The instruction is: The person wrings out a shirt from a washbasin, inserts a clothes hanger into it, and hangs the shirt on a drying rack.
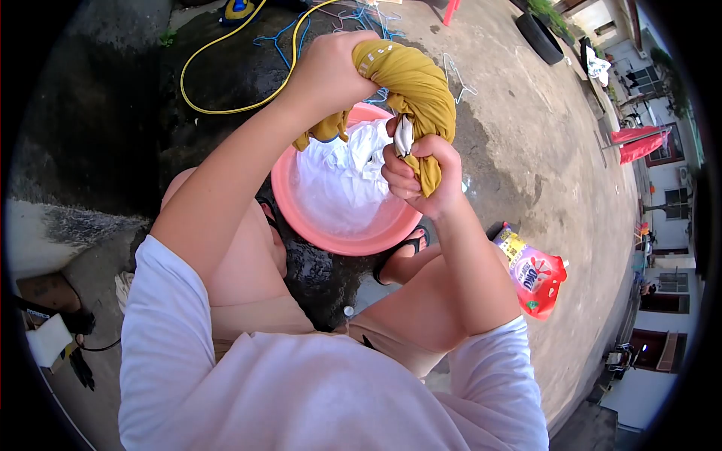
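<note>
A mustard-yellow garment, twisted into a thick rope, arches between my two hands above a pink basin. My left hand is closed round its upper left end, and a loose part of the cloth hangs below that fist. At the lower right end, my right hand is wrapped tightly round the cloth, with a small white patch showing just above the fingers. White clothes lie in cloudy water in the basin, below both hands. What kind of garment the yellow one is cannot be made out.
A red and purple detergent bag stands on the concrete right of my knee. Behind the basin lie a yellow hose and blue wire hangers. A black tyre lies farther off. The ground round the basin is wet.
</note>
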Motion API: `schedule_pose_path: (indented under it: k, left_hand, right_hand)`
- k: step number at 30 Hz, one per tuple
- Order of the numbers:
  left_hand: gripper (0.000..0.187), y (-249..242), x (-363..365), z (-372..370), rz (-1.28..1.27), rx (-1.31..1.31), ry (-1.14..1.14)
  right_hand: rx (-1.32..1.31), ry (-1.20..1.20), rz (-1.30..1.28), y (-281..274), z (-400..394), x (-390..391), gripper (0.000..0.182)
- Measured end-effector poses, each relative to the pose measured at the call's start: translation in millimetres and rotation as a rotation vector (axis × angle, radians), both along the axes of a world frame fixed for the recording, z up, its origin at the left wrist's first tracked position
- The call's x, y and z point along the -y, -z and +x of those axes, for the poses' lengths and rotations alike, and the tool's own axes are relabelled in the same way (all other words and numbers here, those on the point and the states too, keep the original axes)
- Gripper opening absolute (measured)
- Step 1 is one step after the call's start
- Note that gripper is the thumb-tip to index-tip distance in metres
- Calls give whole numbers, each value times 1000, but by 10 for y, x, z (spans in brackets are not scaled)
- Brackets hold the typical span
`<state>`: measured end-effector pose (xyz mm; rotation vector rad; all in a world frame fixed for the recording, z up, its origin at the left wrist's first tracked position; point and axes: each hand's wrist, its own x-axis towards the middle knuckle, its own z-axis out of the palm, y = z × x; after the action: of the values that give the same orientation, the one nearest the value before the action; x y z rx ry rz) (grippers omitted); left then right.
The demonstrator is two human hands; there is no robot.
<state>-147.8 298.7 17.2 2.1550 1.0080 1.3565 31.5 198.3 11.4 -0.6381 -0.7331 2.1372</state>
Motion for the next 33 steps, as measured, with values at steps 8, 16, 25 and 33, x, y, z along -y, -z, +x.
schedule_pose_path:
  k: [8,16,25,33]
  left_hand:
    - [28,-141,85,9,-484,405,168]
    - [19,-108,171,20,-1055,769,419]
    - [34,-207,384,137,-1302,1128,603]
    - [47,-157,424,195,-916,755,784]
  right_hand:
    - [247,191,452,62,-34,-23,81]
    - [741,159,200,69,-79,-87,76]
    - [713,259,711,174,-324,-30,57]
    - [700,302,412,114,-256,-83,37]
